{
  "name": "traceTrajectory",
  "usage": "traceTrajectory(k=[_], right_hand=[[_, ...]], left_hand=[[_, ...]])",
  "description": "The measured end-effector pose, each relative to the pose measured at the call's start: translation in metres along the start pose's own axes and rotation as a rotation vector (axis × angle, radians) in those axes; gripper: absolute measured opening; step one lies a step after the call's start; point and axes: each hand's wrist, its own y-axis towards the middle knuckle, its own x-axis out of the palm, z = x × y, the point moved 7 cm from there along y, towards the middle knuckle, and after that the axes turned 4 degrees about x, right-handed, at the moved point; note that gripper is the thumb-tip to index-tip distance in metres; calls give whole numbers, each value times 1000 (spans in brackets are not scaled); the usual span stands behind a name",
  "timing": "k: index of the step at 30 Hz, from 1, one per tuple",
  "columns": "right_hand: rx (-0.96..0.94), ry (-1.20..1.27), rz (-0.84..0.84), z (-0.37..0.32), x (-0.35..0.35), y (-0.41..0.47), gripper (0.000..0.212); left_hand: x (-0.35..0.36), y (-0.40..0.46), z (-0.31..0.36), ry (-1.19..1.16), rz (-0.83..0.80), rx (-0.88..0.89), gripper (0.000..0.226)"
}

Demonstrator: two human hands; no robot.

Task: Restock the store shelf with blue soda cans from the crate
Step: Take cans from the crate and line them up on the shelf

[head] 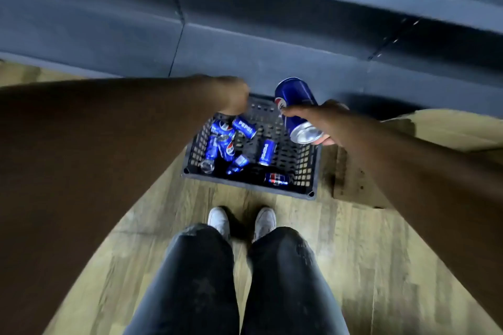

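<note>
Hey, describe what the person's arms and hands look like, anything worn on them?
Both arms are bare from the frame edges to the wrists, with no sleeves in view. The left hand and right hand wear no gloves, and no watch, ring or bracelet is visible, though motion blur, especially on the left, could hide small items.

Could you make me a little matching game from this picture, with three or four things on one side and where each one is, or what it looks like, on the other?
Things:
1. can in the right hand
2. crate
3. shoes
4. left hand

Descriptions:
A. black, slotted, on the floor with blue cans lying in it
B. white, side by side just short of the crate
C. blue, held tilted above the crate
D. blurred, reaching down over the crate's far left corner

Pairs: 1-C, 2-A, 3-B, 4-D
</note>
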Motion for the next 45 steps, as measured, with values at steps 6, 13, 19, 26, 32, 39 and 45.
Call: traceTrajectory(k=[6, 13, 19, 26, 32, 39, 45], right_hand=[[-89, 194, 8, -55, -34, -68, 72], [-410, 191, 127, -128, -79, -157, 39], [-607, 302, 203, -168, -115, -232, 40], [-780, 446, 297, -185, -146, -296, 42], [-891, 500, 316, -189, -160, -334, 45], [-941, 502, 288, -186, -157, -352, 54], [-987, 517, 276, -185, -152, -356, 56]], left_hand=[[-83, -51, 20, -308, 99, 8, 21], [-162, -118, 11, -1052, 386, -47, 63], [-219, -177, 36, -1461, 484, 221, 67], [-267, -249, 65, -1483, 615, 519, 61], [-288, -290, 67, -1484, 786, 651, 60], [-291, -318, 65, -1421, 908, 687, 51], [-291, -336, 70, -1369, 937, 789, 30]])
